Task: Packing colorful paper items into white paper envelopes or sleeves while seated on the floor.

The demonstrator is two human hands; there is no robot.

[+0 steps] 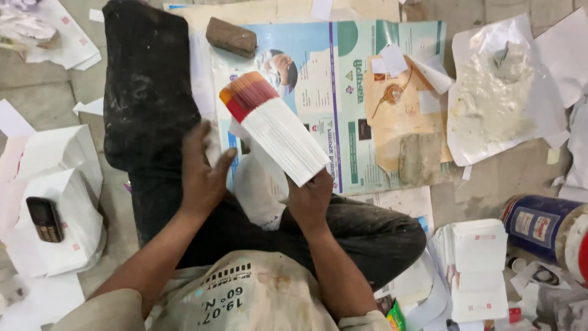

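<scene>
My right hand [311,197] grips the near end of a thick stack of white cards [278,129] fanned out, with red and orange edges at the far end. The stack is held up over a printed poster [361,79] on the floor. My left hand [202,171] rests open on my dark trouser leg [147,92], its thumb near a white cloth bundle [257,187] on my lap. I sit cross-legged on the floor.
A brown block [231,37] lies on the poster's far left. A black phone [45,219] sits on white paper at left. Paper with pale paste [496,98] lies at right. A blue tin [536,224] and white card stacks [481,270] are at lower right.
</scene>
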